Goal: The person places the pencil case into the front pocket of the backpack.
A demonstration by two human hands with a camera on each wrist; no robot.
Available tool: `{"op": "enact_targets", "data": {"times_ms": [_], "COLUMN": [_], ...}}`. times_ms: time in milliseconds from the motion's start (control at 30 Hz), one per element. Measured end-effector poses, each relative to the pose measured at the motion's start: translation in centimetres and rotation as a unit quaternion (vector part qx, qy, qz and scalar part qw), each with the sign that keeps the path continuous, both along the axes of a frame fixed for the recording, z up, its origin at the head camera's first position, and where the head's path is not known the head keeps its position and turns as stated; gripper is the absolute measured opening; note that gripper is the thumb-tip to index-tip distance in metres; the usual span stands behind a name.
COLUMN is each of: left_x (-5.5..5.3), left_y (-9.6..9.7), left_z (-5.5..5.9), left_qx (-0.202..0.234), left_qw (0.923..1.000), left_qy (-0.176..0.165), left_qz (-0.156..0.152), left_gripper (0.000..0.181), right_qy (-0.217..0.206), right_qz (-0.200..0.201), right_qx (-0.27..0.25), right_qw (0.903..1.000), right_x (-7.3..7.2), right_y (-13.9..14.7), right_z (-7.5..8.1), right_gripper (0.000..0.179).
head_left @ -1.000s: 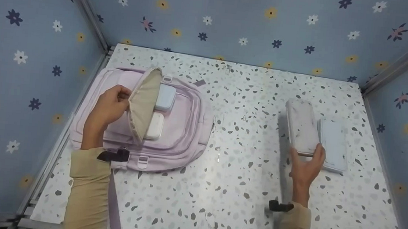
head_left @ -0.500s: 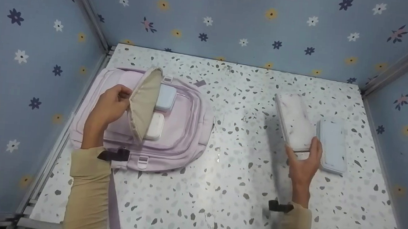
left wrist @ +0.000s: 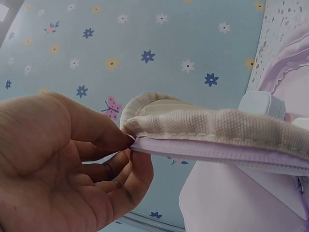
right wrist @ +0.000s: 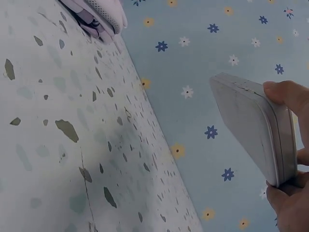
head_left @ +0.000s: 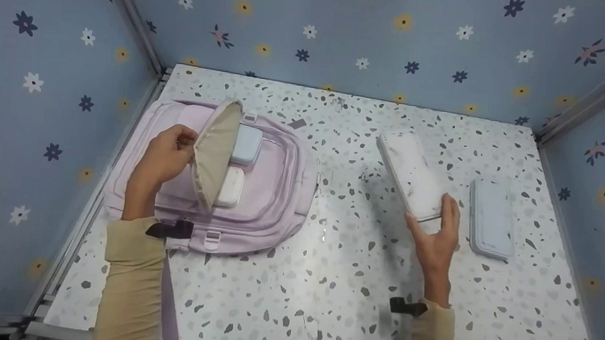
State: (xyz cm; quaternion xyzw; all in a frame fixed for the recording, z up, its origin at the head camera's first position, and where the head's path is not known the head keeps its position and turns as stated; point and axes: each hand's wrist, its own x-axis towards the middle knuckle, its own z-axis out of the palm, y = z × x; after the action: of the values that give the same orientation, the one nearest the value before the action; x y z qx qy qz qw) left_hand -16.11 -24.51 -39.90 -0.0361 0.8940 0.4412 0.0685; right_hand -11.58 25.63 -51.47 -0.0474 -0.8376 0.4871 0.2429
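A pale purple backpack (head_left: 264, 199) lies on the left of the table with its front pocket unzipped. My left hand (head_left: 164, 152) pinches the edge of the pocket's beige-lined flap (left wrist: 212, 126) and holds it up. In the pocket sit a light blue case (head_left: 247, 144) and a white case (head_left: 231, 187), both partly behind the flap. My right hand (head_left: 436, 239) grips the near end of a long whitish flat case (head_left: 411, 171), thumb on one side and fingers on the other. The right wrist view shows this case (right wrist: 251, 125) raised above the table.
A light blue flat case (head_left: 492, 218) lies on the speckled table (head_left: 324, 292) to the right of my right hand. Flower-patterned walls (head_left: 368, 39) enclose the back and both sides. A purple strap (head_left: 170, 306) hangs by my left sleeve.
My right hand has lifted the whitish case and carried it left, away from the light blue flat case, tilting its far end leftward. My left hand has kept the flap up.
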Motion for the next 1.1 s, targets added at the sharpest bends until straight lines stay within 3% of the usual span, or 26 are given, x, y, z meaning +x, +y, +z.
{"op": "enact_targets", "data": {"times_ms": [267, 367, 900, 1100], "left_x": [0.0, -0.1, -0.1, -0.2], "left_y": [0.0, 0.0, 0.2, 0.3], "left_z": [0.1, 0.1, 0.1, -0.1], "left_qx": [-0.003, -0.004, -0.008, 0.003], "left_qw": [1.0000, 1.0000, 0.9999, 0.9999], "left_qy": [0.003, 0.002, -0.009, -0.013], "left_qz": [0.002, 0.003, -0.009, -0.007], "left_gripper": [0.034, 0.034, 0.033, 0.032], "right_qy": [0.023, 0.032, 0.031, 0.017], "right_qz": [0.067, 0.088, 0.176, 0.213], "right_qx": [0.013, 0.024, 0.033, 0.035], "right_qw": [0.9974, 0.9954, 0.9833, 0.9762], "right_x": [1.2, 1.4, 1.3, 1.2], "right_y": [-4.0, -4.9, -7.9, -9.2], "right_z": [3.6, 4.0, 4.2, 3.5], "right_gripper": [0.082, 0.083, 0.082, 0.082]}}
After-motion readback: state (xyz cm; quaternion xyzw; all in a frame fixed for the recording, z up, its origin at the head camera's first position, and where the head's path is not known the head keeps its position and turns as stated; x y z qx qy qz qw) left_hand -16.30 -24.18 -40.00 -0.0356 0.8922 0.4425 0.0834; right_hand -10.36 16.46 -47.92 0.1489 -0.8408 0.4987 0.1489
